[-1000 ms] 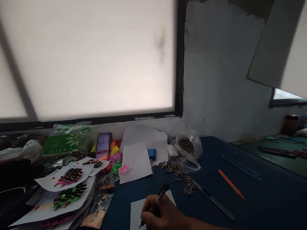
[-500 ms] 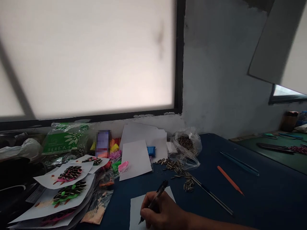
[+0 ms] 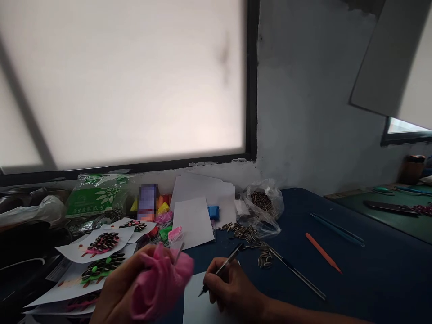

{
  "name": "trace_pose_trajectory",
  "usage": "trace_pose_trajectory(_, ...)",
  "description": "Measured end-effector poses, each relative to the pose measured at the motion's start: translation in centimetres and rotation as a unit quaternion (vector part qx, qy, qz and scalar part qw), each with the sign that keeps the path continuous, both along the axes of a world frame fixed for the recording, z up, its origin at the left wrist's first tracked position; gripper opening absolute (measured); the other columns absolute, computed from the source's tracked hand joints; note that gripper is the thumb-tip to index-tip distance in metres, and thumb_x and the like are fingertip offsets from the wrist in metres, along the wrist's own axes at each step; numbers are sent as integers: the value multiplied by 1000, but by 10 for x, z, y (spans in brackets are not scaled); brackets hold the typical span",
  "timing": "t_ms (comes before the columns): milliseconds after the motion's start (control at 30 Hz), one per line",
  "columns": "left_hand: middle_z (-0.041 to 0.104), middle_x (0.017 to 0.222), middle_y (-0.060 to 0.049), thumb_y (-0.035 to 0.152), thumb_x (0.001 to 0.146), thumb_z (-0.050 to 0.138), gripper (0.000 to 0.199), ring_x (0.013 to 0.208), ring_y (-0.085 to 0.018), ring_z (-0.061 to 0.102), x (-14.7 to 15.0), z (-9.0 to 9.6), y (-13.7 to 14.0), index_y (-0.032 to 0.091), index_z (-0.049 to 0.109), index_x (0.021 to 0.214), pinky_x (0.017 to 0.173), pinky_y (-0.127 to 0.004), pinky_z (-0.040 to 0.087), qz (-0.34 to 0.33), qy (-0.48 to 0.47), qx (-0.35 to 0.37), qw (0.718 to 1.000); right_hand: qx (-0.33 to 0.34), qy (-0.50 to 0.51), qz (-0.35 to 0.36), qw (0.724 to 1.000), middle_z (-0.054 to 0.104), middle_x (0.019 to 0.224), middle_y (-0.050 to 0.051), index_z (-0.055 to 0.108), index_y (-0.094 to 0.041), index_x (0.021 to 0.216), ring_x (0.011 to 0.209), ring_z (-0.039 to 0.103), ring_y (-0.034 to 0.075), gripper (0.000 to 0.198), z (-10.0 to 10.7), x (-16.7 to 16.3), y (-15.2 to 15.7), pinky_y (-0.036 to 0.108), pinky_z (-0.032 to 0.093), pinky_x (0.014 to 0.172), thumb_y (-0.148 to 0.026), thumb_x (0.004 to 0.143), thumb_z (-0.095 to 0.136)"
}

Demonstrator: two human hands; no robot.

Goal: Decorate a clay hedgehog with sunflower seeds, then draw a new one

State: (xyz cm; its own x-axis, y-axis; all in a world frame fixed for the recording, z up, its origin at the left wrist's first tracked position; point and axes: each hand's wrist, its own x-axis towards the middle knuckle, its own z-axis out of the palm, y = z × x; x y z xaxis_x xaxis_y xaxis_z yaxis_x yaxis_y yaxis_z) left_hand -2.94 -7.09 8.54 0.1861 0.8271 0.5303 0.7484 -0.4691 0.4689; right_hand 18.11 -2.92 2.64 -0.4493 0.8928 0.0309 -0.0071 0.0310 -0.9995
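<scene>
My right hand (image 3: 232, 285) is closed around a dark pen (image 3: 230, 260). Its tip points down to the left, over a white sheet of paper (image 3: 196, 306) at the bottom of the view; no marks are visible on the sheet. My left hand (image 3: 116, 285) is raised at the lower left, gripping a crumpled pink cloth (image 3: 157, 285). A thin greyish strip pokes up beside the cloth; what it belongs to is unclear. Behind that hand lie stacked cards (image 3: 50, 292) bearing hedgehog-like figures made of seeds and coloured clay.
Loose sunflower seeds (image 3: 245, 231) lie by an open plastic bag of seeds (image 3: 261, 201). An orange clay tool (image 3: 323, 253), clear tweezers-like tool (image 3: 337, 228) and another pen (image 3: 299, 274) rest on the right. Blank papers (image 3: 193, 222) and clay packets (image 3: 165, 234) stand near the wall.
My left hand has come into view from below with the pink cloth in it. My right hand has shifted slightly, tilting the pen further and lifting its tip.
</scene>
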Motion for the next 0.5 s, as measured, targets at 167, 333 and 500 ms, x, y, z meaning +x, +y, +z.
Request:
trace_pose_trajectory(167,66,65,-4,25,86,36,33,62,-25,66,-6,15,7,23,62,65,57,-31,45,87,244,-84,962,-1,-26,6,1000,54,54,-6,53,-18,75,43,44,7,19,2,0,-2,17,36,41,-33,81,62)
trace_pose_trajectory(333,73,91,-13,10,78,44,32,72,-32,72,-5,11,13,20,74,80,55,-31,45,95,420,-180,884,6,-27,18,999,54,56,-6,53,-18,77,44,46,7,21,6,1,-2,18,38,43,-36,83,61)
trace_pose_trajectory(500,70,94,-5,5,78,44,32,81,-21,69,4,5,12,23,70,84,63,-24,46,11,344,-211,915,17,-30,16,999,55,56,-5,54,-18,76,44,46,8,22,6,2,-3,19,38,43,-37,82,62)
